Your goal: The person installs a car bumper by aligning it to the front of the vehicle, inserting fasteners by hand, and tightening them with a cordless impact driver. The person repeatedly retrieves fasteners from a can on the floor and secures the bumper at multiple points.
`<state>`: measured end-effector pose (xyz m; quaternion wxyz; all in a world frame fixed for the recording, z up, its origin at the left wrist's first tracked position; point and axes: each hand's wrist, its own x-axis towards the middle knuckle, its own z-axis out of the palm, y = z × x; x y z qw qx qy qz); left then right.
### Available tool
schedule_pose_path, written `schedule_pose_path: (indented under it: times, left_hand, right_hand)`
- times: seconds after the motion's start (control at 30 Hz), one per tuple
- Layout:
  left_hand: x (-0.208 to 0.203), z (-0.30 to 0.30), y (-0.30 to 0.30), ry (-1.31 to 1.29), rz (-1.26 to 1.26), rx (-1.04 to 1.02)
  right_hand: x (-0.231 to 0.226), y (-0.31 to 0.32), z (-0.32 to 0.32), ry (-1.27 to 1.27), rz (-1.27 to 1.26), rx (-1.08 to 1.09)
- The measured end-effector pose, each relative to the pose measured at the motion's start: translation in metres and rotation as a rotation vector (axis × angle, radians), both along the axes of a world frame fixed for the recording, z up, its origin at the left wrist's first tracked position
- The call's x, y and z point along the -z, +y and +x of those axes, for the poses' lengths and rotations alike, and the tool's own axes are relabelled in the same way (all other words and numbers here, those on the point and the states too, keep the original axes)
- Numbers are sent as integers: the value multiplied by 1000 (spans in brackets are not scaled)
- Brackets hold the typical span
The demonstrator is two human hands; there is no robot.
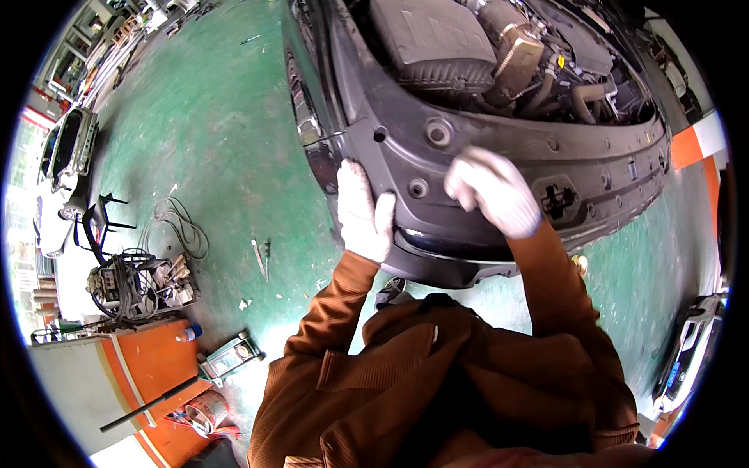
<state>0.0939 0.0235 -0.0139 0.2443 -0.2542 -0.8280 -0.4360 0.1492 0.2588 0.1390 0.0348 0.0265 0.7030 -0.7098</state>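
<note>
Green floor: the painted ground (226,140) spreads beneath everything, most visibly on the person's left.
Dark car: the vehicle (437,47) stands ahead of the person, nose toward them, its engine bay uncovered at the top of the view.
Front panel: the dark plastic piece (515,136) crosses the car's nose, directly under and between the two hands; its left corner lies at the left hand, and the greater part stretches away to the right of the right hand.
Panel direction: its long axis runs sideways across the person's front, climbing toward the upper right of the view; the outer edge bows toward the person, and the inner edge borders the engine bay.
Right hand: the white-gloved hand (493,191) is over the panel, fingers bent and blurred by motion; whether they pinch something or touch the surface, I cannot tell.
Left hand: the other white-gloved hand (363,210) lies along the panel's left corner, fingers stretched forward, thumb spread wide from them, closed around nothing visible.
Slotted opening: the dark cutout (558,201) sits just right of the right wrist.
Round recess: the ringed hollow (418,188) is between the hands.
</note>
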Motion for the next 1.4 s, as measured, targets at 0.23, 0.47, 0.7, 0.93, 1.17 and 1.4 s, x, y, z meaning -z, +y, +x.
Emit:
schedule_pose_path:
  times: [0.23,0.47,0.7,0.93,1.17,1.4]
  left_hand:
    - [53,63,-8,-456,315,-189]
    - [181,135,-5,-651,65,-719]
    - [273,286,54,-1224,-981,-642]
    - [342,333,204,-1049,-1208,544]
    - [380,311,367,-973,-1439,771]
    - [432,351,525,-739,-1675,1067]
  right_hand:
    - [78,119,272,-370,-60,480]
    - [448,214,700,-679,1092,420]
    - [491,148,903,-1324,426,483]
    - [438,233,893,-1257,490,608]
    - [468,386,835,-958,810,516]
    - [388,514,858,-975,-674,1672]
